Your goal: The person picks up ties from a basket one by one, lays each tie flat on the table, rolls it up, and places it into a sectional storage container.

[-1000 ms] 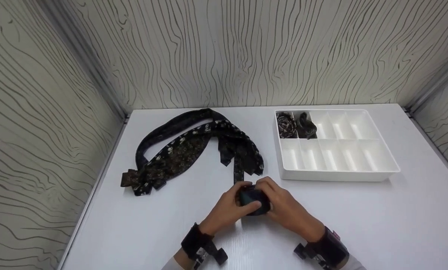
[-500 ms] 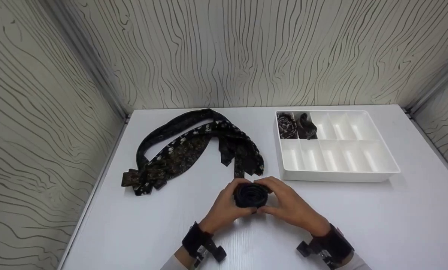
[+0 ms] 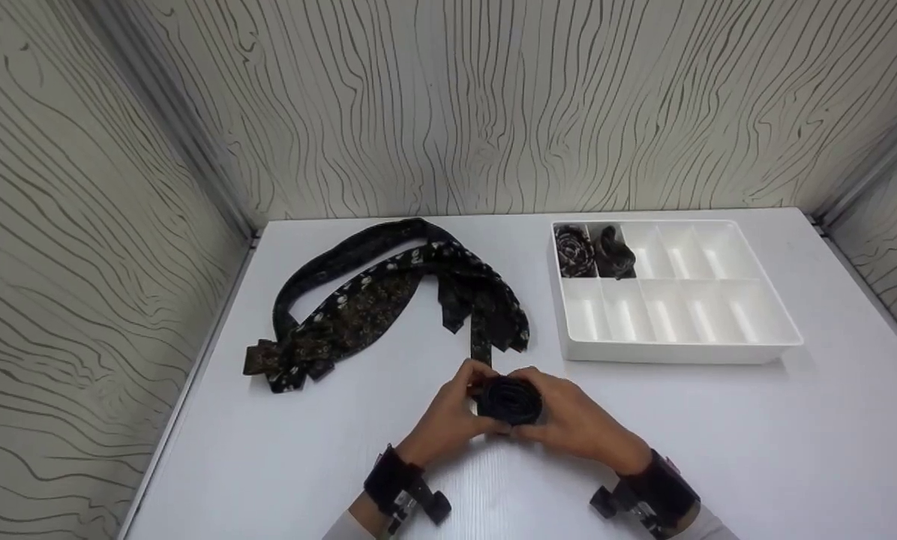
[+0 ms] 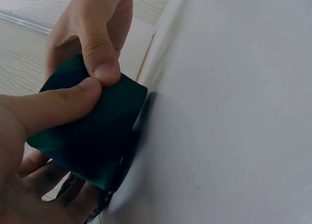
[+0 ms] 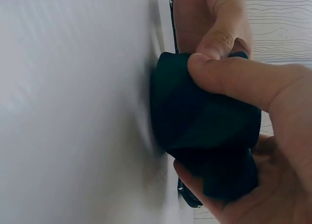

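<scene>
A dark green and navy necktie (image 3: 510,400), wound into a roll, stands on its edge at the front middle of the white table. My left hand (image 3: 452,412) grips its left side and my right hand (image 3: 574,417) its right side. Both thumbs press the near face; in the left wrist view they meet on the rolled necktie (image 4: 105,131). In the right wrist view, fingers curl round the roll's (image 5: 204,112) far side. Just behind my hands lies the narrow end (image 3: 480,345) of a patterned necktie from the pile.
Several dark patterned neckties (image 3: 366,307) lie in a loose arc at the left and centre. A white divided tray (image 3: 681,351) stands at the back right. Two rolled neckties (image 3: 574,251) fill its back-left compartments. Patterned walls (image 3: 448,112) rise behind and at the sides.
The roll, earlier tilted with its side toward the head camera, now shows its coiled top. Both hands have shifted slightly with it and still hold it. Tray and pile have not moved.
</scene>
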A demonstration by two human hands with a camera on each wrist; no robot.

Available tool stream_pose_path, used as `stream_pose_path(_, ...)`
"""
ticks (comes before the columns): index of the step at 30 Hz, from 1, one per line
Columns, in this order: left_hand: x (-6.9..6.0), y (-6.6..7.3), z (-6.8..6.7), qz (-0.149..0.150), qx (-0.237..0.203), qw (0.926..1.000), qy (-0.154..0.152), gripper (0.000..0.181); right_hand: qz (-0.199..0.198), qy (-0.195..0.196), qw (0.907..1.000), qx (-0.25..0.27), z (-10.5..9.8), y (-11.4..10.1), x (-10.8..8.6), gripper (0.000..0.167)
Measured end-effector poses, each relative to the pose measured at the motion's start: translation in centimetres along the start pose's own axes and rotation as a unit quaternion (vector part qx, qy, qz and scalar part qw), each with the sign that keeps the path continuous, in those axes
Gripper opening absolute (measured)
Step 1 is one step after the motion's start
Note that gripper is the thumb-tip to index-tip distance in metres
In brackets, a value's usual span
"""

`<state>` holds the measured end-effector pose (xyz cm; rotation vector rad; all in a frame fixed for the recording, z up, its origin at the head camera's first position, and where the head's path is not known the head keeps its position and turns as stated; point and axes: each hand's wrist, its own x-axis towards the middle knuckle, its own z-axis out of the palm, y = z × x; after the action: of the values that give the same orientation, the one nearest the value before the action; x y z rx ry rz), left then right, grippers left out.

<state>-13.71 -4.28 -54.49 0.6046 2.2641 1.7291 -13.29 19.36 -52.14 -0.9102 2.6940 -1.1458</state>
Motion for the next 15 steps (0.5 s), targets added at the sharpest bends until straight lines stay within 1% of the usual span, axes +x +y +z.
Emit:
stream_pose_path(2, 0.1, 0.1, -0.1, 0.006, -0.004, 1.0, -0.005, 0.067, -0.002, 0.008, 1.0, -0.003, 0.0, -0.1, 0.0, 0.062)
stream_pose_path(4, 0.2, 0.2, -0.2, 0.013, -0.021, 0.9996, -0.014, 0.066, 0.0, 0.022, 0.9998, -0.002, -0.1, -0.3, 0.1, 0.06)
stream_pose_path(6, 0.3, 0.4, -0.3, 0.019, -0.04, 0.9987, -0.026, 0.066, 0.013, 0.038, 0.9992, 0.0, -0.3, -0.5, 0.1, 0.057)
stream_pose_path(8, 0.5, 0.7, -0.5, 0.019, -0.056, 0.9977, -0.031, 0.059, 0.032, 0.06, 0.9977, -0.005, -0.5, -0.8, 0.2, 0.055)
stream_pose_path(11, 1.0, 1.2, -0.8, 0.01, -0.061, 0.998, -0.013, 0.047, 0.067, 0.099, 0.9928, -0.011, -1.2, -1.1, 0.3, 0.055)
stream_pose_path(15, 2.1, 1.9, -1.0, -0.009, -0.063, 0.9972, 0.039, 0.041, 0.105, 0.151, 0.9828, -0.009, -3.0, -1.2, 0.6, 0.056)
